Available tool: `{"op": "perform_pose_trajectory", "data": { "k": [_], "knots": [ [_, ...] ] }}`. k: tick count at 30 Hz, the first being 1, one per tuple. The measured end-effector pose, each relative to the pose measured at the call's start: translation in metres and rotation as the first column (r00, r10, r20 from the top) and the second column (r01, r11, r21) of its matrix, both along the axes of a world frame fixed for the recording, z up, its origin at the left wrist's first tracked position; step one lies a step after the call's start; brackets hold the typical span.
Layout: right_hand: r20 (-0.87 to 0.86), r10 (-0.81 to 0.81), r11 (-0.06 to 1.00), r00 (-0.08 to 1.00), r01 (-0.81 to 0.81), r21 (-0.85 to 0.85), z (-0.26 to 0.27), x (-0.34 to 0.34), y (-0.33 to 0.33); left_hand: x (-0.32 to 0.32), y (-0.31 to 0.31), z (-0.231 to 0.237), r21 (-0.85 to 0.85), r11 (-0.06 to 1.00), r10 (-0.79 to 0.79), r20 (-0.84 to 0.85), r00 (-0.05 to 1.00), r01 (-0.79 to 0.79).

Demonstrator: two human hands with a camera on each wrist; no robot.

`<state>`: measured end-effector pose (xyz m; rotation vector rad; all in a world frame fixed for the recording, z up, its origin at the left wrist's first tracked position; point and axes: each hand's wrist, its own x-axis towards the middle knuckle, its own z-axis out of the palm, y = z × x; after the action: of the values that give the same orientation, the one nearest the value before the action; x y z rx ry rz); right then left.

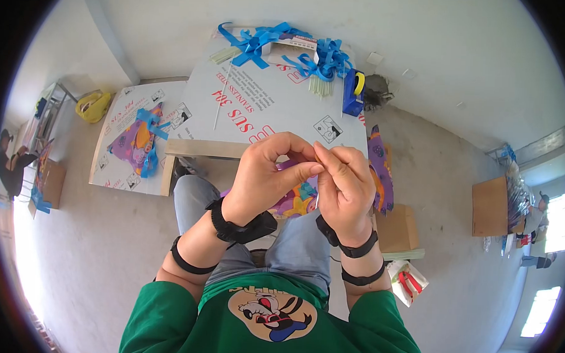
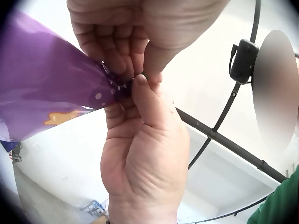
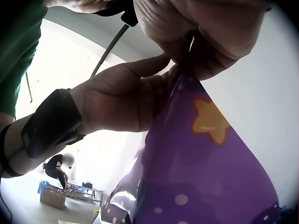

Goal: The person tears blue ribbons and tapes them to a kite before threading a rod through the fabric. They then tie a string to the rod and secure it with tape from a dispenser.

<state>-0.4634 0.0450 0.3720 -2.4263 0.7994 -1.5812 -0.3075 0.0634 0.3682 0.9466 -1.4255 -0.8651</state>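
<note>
A purple glossy film piece [image 2: 51, 79] with a yellow star and pale dots narrows to a gathered tip between the hands; it widens below them in the right wrist view [image 3: 205, 172]. My left hand [image 1: 270, 176] pinches at that tip with thumb and fingers, seen at the top of the left wrist view [image 2: 149, 23]. My right hand [image 1: 345, 188] pinches there too, its thumb against the tip [image 2: 145, 158]. A tiny green bit [image 2: 143, 73] shows between the fingertips. The film's neck is partly hidden by fingers.
Ahead stands a table [image 1: 198, 105] with blue ribbons [image 1: 256, 48], an open box [image 1: 290, 51] and a blue tape dispenser [image 1: 354, 95]. A purple piece with blue ribbon [image 1: 137, 140] lies on the left board. Cardboard [image 1: 397, 229] is at right. People are in the distance.
</note>
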Motion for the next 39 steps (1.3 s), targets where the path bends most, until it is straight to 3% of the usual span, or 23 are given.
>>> {"op": "perform_pose_trajectory", "data": {
  "k": [35,39],
  "knots": [
    [0.029,-0.004,1.000,1.000,0.003,0.027,0.000,-0.001,0.002,-0.001,0.004,0.010,0.000,1.000,0.019,0.064,0.998,-0.019],
    [0.033,0.007,0.999,0.999,-0.009,0.039,0.000,-0.001,0.002,-0.001,0.003,0.010,-0.066,0.996,0.065,0.124,0.990,-0.057]
  ]
}}
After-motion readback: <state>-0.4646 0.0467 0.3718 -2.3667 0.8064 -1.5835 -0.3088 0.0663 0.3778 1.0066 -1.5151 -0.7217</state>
